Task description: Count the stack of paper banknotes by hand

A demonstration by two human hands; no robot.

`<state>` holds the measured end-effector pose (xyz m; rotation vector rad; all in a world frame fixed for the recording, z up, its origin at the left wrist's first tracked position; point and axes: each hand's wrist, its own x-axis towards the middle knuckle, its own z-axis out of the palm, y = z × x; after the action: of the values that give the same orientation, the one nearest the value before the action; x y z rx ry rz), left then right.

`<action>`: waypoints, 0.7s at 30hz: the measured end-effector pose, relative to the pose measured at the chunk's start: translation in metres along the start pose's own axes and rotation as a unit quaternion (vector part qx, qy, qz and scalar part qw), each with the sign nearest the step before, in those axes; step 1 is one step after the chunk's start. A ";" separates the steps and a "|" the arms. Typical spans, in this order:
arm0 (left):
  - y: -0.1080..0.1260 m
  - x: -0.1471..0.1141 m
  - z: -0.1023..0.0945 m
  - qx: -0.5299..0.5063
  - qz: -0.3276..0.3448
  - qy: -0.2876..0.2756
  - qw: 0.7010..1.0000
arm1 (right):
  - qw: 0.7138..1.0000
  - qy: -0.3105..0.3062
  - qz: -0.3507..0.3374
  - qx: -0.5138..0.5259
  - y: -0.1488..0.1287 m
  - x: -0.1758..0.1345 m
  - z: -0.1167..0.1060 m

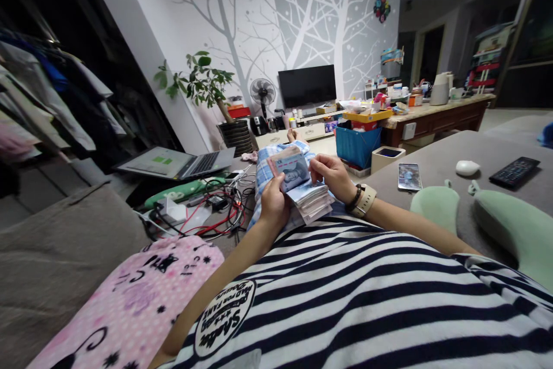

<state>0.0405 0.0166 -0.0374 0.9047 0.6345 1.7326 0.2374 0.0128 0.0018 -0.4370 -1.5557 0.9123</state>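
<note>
A thick wad of banknotes (314,203) rests over my lap, folded so that some bluish and pinkish notes (294,170) stand up, a printed portrait showing on the front one. My left hand (273,201) is closed round the wad's left side, thumb pressed on its face. At the right edge of the raised notes, my right hand (333,178) is curled in a pinch on a banknote; its fingertips are partly hidden. A beige watch (367,200) and a dark beaded bracelet are on the right wrist.
To the left lie an open laptop (179,163), tangled cables (231,208) and a pink patterned cushion (142,294). On the sofa at right are a phone (409,177), a white mouse (467,168), a remote (514,172) and a green neck pillow (514,225).
</note>
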 end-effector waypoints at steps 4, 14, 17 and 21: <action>0.003 -0.005 0.001 0.028 0.001 -0.023 0.999 | 0.999 0.035 0.014 -0.014 0.001 0.003 0.000; -0.003 -0.002 -0.001 0.026 0.013 -0.031 0.999 | 0.997 0.032 0.047 -0.043 0.004 0.005 -0.002; -0.007 0.006 -0.007 0.013 0.004 -0.002 1.000 | 0.998 0.033 0.035 -0.043 0.002 0.004 -0.001; -0.010 0.013 -0.012 0.013 -0.005 0.019 1.000 | 0.999 0.024 0.014 -0.034 0.000 0.002 0.000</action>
<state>0.0338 0.0318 -0.0488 0.8880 0.6871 1.7403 0.2371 0.0138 0.0032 -0.5265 -1.5424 0.8666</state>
